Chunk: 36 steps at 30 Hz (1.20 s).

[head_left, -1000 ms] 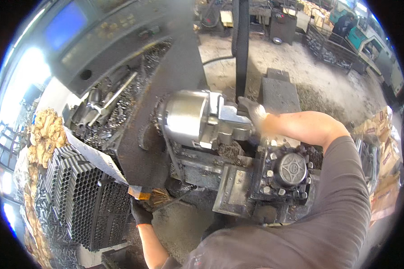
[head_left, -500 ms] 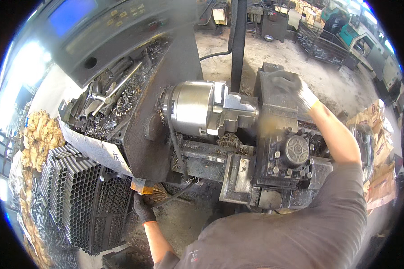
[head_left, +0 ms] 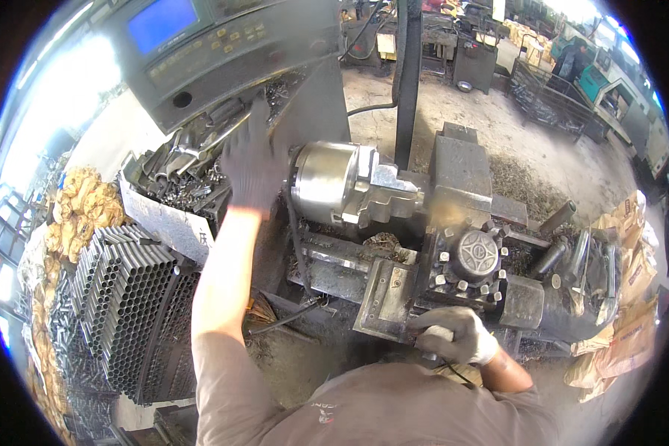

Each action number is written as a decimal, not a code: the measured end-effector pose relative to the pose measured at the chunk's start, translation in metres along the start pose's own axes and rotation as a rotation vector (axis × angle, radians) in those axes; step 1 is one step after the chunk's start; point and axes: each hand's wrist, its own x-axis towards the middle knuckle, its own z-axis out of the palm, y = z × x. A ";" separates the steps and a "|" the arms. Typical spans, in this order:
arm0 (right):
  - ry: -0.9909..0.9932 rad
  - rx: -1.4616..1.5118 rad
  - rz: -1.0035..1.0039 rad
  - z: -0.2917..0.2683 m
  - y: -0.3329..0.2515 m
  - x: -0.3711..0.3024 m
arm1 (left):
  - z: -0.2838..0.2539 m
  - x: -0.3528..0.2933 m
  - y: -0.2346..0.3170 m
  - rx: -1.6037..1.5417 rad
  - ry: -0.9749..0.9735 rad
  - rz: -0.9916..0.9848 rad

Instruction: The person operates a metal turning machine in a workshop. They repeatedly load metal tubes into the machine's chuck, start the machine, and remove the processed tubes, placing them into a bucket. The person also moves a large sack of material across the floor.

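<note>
My left hand (head_left: 254, 167), in a dark glove and smeared by motion, is raised in front of the machine's headstock with its fingers stretched upward. Nothing shows in it. It passes beside the metal tray (head_left: 167, 215) of tools and chips, below the control panel (head_left: 201, 56). My right hand (head_left: 457, 336), in a pale glove with grey fingers, is curled at the front of the lathe's carriage, below the round-capped tool post (head_left: 476, 253). What its fingers close on is hidden. Left of the tool post sits the steel chuck (head_left: 325, 182) with stepped jaws.
Stacked steel tubes (head_left: 130, 312) stand at lower left, with crumpled brown sacking (head_left: 85, 212) behind them. A dark upright post (head_left: 407, 89) rises behind the chuck. Bars and tools lie on the machine's right end (head_left: 572, 260). Brown paper sacks (head_left: 624, 342) are at far right.
My left hand has come up from low beside the tubes to the headstock. My right hand has left the block behind the tool post and come down to the carriage front.
</note>
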 end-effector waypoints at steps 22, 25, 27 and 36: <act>-0.561 0.203 0.163 0.189 0.069 0.030 | -0.194 -0.606 -0.003 -0.186 -0.837 -1.277; -0.790 0.151 0.188 0.289 0.042 0.033 | -0.355 -0.799 0.049 0.128 -0.445 -1.983; -0.985 0.064 0.086 0.367 0.014 0.023 | -0.458 -0.902 0.111 0.283 -0.058 -2.362; -1.595 -0.312 -0.668 0.606 -0.118 -0.086 | -0.604 -1.012 0.407 1.812 2.292 -1.975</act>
